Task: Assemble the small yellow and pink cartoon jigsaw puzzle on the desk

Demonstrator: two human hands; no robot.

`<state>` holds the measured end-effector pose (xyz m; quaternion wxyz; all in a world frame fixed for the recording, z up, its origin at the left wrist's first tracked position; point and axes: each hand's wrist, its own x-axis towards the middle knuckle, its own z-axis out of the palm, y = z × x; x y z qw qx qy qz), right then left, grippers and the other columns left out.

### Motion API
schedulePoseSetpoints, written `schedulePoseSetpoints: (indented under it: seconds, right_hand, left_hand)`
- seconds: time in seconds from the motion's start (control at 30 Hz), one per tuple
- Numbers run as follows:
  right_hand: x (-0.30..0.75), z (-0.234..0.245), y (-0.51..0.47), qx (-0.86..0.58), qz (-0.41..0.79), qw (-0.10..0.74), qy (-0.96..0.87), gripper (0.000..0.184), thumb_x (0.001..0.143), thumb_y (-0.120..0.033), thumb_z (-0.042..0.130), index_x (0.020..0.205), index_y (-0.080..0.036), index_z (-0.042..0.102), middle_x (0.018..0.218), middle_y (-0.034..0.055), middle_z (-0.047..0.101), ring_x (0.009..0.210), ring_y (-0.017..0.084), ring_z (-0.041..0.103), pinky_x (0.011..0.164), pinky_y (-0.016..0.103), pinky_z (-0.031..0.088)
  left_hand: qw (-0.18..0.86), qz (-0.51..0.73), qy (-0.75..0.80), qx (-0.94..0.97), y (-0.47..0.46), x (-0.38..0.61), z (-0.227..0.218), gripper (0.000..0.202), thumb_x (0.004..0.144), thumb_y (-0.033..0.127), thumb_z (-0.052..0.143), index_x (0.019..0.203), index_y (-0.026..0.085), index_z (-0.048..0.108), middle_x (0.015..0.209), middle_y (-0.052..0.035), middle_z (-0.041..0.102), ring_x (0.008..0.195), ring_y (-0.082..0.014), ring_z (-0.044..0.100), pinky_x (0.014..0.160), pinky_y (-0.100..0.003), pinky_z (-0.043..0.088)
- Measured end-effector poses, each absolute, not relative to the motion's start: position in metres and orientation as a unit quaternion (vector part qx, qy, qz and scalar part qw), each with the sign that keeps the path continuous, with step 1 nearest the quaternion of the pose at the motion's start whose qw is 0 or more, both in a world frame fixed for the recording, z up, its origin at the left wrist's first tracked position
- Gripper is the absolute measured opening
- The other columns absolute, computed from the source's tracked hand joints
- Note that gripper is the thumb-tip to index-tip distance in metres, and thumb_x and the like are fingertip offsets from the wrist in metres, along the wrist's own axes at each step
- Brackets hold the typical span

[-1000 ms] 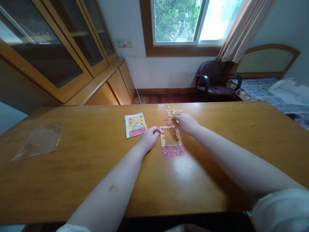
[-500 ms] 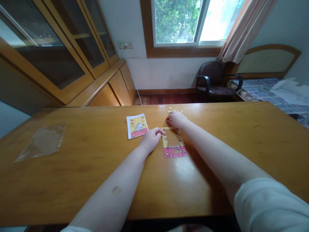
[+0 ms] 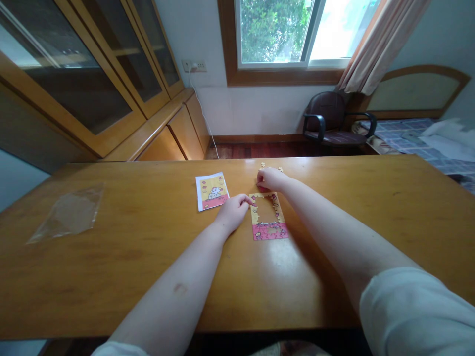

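Note:
A partly assembled jigsaw puzzle [image 3: 269,232] lies flat on the table, yellow above and pink below. Its border is joined around a large gap in the middle, and a smaller gap shows in the pink part. My left hand [image 3: 233,212] rests at its left edge, index finger stretched out and touching the frame's upper left. Just above the puzzle's top edge, my right hand [image 3: 272,179] has its fingers bent down together among the loose pieces; what they hold, if anything, is hidden. Loose puzzle pieces [image 3: 281,169] lie beyond that hand, several partly covered by it.
Left of the puzzle lies a picture sheet [image 3: 212,192] with a white character on yellow and pink. A clear plastic bag [image 3: 70,212] is on the left of the wooden table [image 3: 148,198]. Past the far edge stand a cabinet [image 3: 156,131] and an armchair [image 3: 328,118].
The whole view has shifted slightly. My right hand stays above the puzzle with its fingers drawn in a little more; my left hand keeps its place at the puzzle's edge.

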<state>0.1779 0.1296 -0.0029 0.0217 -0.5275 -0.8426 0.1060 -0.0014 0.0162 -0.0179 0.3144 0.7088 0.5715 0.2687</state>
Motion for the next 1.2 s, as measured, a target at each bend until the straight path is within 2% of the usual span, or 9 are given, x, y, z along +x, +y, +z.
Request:
schedulePoseSetpoints:
  seconds: [0.13, 0.27, 0.4, 0.6, 0.9, 1.2]
  right_hand:
    - [0.186, 0.002, 0.118, -0.531, 0.133, 0.066, -0.834, 0.015, 0.077, -0.021, 0.061, 0.089, -0.021, 0.069, 0.092, 0.0033, 0.071, 0.080, 0.016, 0.061, 0.069, 0.024, 0.043]
    - [0.200, 0.017, 0.079, -0.509, 0.189, 0.134, -0.829, 0.008, 0.076, -0.022, 0.064, 0.081, -0.022, 0.070, 0.081, 0.0002, 0.070, 0.071, 0.013, 0.059, 0.063, 0.023, 0.042]
    - [0.219, 0.031, 0.021, -0.491, 0.247, 0.119, -0.827, 0.009, 0.076, -0.017, 0.063, 0.077, -0.022, 0.070, 0.072, -0.0012, 0.069, 0.065, 0.012, 0.058, 0.062, 0.023, 0.043]
    - [0.236, 0.016, -0.035, -0.506, 0.310, 0.169, -0.787, 0.017, 0.078, -0.014, 0.062, 0.086, -0.023, 0.074, 0.086, 0.0032, 0.072, 0.077, 0.016, 0.065, 0.073, 0.028, 0.051]
    - [0.234, -0.013, -0.049, -0.447, 0.293, 0.196, -0.822, 0.017, 0.086, -0.023, 0.057, 0.092, -0.024, 0.073, 0.093, 0.0038, 0.071, 0.084, 0.015, 0.066, 0.080, 0.027, 0.051]
    - [0.234, -0.006, -0.059, -0.428, 0.113, 0.154, -0.883, 0.022, 0.092, -0.027, 0.049, 0.094, -0.022, 0.070, 0.088, 0.0061, 0.069, 0.083, 0.017, 0.061, 0.079, 0.031, 0.042]
  left_hand:
    - [0.316, 0.273, 0.570, 0.707, 0.015, -0.001, -0.016, 0.026, 0.078, 0.022, 0.042, 0.083, 0.021, 0.068, 0.083, -0.0004, 0.069, 0.080, -0.0186, 0.060, 0.074, -0.029, 0.045]
    - [0.319, 0.269, 0.573, 0.706, 0.015, -0.001, -0.015, 0.027, 0.079, 0.021, 0.041, 0.084, 0.021, 0.068, 0.081, -0.0001, 0.069, 0.077, -0.0185, 0.060, 0.071, -0.029, 0.044]
    - [0.316, 0.261, 0.575, 0.708, 0.015, -0.001, -0.016, 0.026, 0.079, 0.022, 0.041, 0.084, 0.022, 0.067, 0.080, 0.0001, 0.068, 0.076, -0.0186, 0.060, 0.069, -0.029, 0.043]
    - [0.315, 0.255, 0.580, 0.706, 0.014, 0.000, -0.014, 0.026, 0.079, 0.022, 0.041, 0.084, 0.022, 0.067, 0.082, -0.0001, 0.069, 0.077, -0.0188, 0.060, 0.069, -0.030, 0.042]
    - [0.313, 0.257, 0.584, 0.704, 0.014, 0.000, -0.016, 0.027, 0.080, 0.023, 0.041, 0.084, 0.022, 0.067, 0.067, 0.0017, 0.062, 0.066, -0.0170, 0.056, 0.063, -0.028, 0.040]
    - [0.314, 0.249, 0.585, 0.705, 0.014, 0.000, -0.014, 0.027, 0.080, 0.023, 0.041, 0.084, 0.022, 0.067, 0.074, 0.0008, 0.066, 0.071, -0.0178, 0.058, 0.066, -0.029, 0.042]
